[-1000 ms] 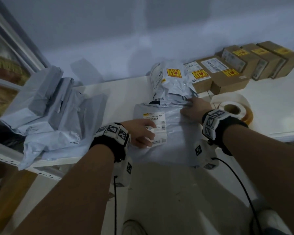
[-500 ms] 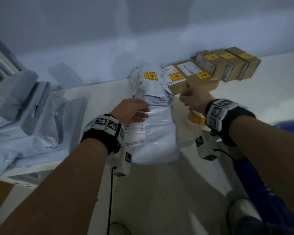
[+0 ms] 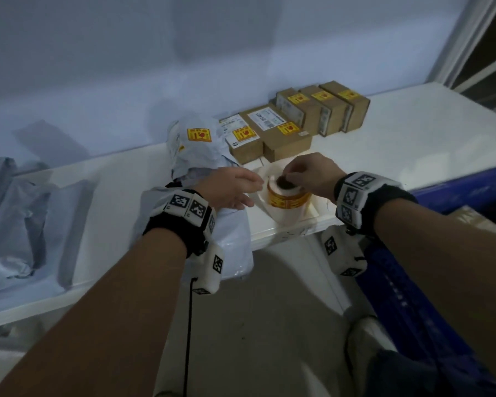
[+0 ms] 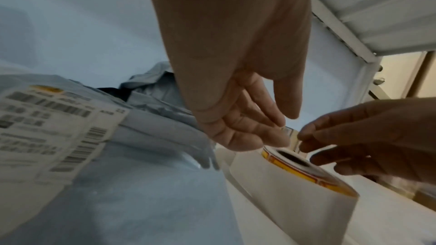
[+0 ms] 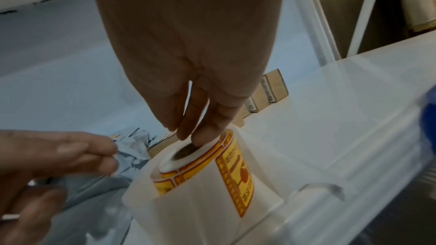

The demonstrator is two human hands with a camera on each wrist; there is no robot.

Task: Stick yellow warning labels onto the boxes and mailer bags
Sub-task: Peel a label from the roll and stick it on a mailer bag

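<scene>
A roll of yellow warning labels [image 3: 289,199] stands on end near the white table's front edge, with loose white backing strip [image 3: 278,216] curling round it. My right hand [image 3: 291,179] is above it, fingertips [image 5: 188,135] touching the roll [image 5: 200,174] at its core. My left hand [image 3: 254,193] reaches in from the left with relaxed fingers [image 4: 271,137] beside the roll [image 4: 306,170] and holds nothing. Under my left wrist lies a grey mailer bag [image 3: 235,247] with a white shipping label [image 4: 47,128]. Behind it, another mailer [image 3: 195,156] carries a yellow label.
Two brown boxes [image 3: 272,133] and a row of three smaller ones [image 3: 327,107] stand at the back, each with a yellow label. A heap of grey mailers [image 3: 17,224] fills the left of the table [image 3: 413,144]. A blue beam [image 3: 455,190] runs along the right.
My right hand left the mailer, took the label roll and brought it to the front edge. My left hand came off the shipping label and moved right to the roll.
</scene>
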